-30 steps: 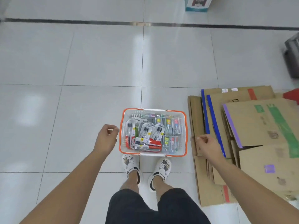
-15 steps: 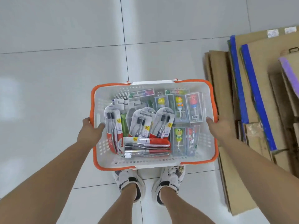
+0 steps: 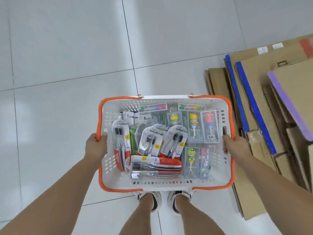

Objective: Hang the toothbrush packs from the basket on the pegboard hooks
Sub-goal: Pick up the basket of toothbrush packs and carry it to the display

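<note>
1. Your left hand (image 3: 96, 147) and right hand (image 3: 234, 146) have their fingers curled over opposite rims of the basket (image 3: 166, 184).
2. The packs (image 3: 153, 147) lie between both hands, mostly lengthwise away from you, equally near each.
3. No pegboard shows ahead.

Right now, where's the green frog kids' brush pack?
Head view: the frog pack lies in the basket, near-right corner, below the duck pack and right of the red packs.
</note>
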